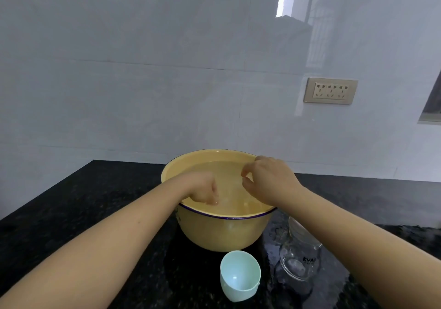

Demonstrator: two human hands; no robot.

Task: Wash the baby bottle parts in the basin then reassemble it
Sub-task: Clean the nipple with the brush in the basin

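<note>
Your left hand [205, 190] dips curled fingers into the water [224, 172] just inside the basin's [214, 232] near rim. I cannot tell whether they grip a part. Beside it your right hand [267, 177] hovers above the water, fingertips drawn together, perhaps on something clear. Under your right forearm stands the bottle [300, 261], with the cap [239, 275] beside it, likely parked there until reassembly.

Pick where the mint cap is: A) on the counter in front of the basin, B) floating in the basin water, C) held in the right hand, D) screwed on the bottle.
A: the mint cap sits on the black counter just in front of the yellow basin, left of the clear bottle.
</note>
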